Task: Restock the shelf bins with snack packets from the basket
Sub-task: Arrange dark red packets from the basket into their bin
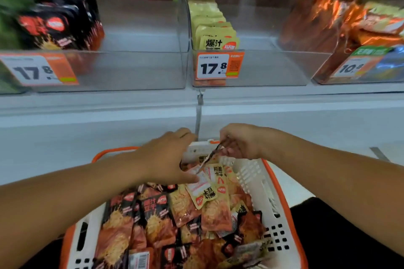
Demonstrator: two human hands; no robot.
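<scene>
A white basket with an orange rim (282, 201) sits low in front of me, full of black, orange and yellow snack packets. My left hand (168, 159) reaches into its far end, and its fingers touch a yellow packet (202, 183) lying on the pile. My right hand (242, 142) pinches a thin packet (211, 156) seen edge-on and lifts it above the pile. On the shelf above, a clear bin (251, 67) holds a row of yellow packets (215, 33) at its left side. The left clear bin (131, 70) holds black packets (63, 22).
An orange-packet bin (349, 35) stands at the right of the shelf. Price tags reading 17.8 (219, 65) hang on the bin fronts. A white shelf ledge (196, 107) runs between bins and basket. A metal upright (198, 116) descends at the middle.
</scene>
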